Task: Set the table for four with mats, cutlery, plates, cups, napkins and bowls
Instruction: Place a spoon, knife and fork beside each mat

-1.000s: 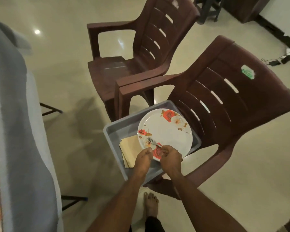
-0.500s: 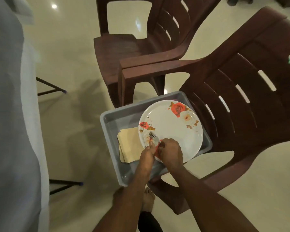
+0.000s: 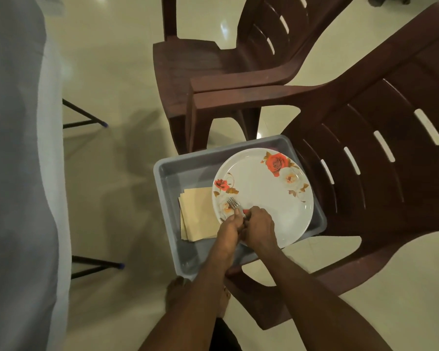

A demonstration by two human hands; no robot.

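The brown chair point(image 3: 365, 153) was seen from closer and more steeply than a second before; its seat carried the grey tub point(image 3: 167, 173), whose near end overhung the seat's front edge. The floral plate point(image 3: 264, 193) lay where it had been, tilted across the tub's far right corner, overlapping the folded napkins point(image 3: 195, 214) by the left wall. Both hands had drawn tighter together at the plate's near-left rim. The left hand point(image 3: 228, 229) and right hand point(image 3: 260, 228) were clenched around the fork point(image 3: 233, 203), tines up. Cutlery was judged to be in collection; this plate and these napkins were not yet laid.
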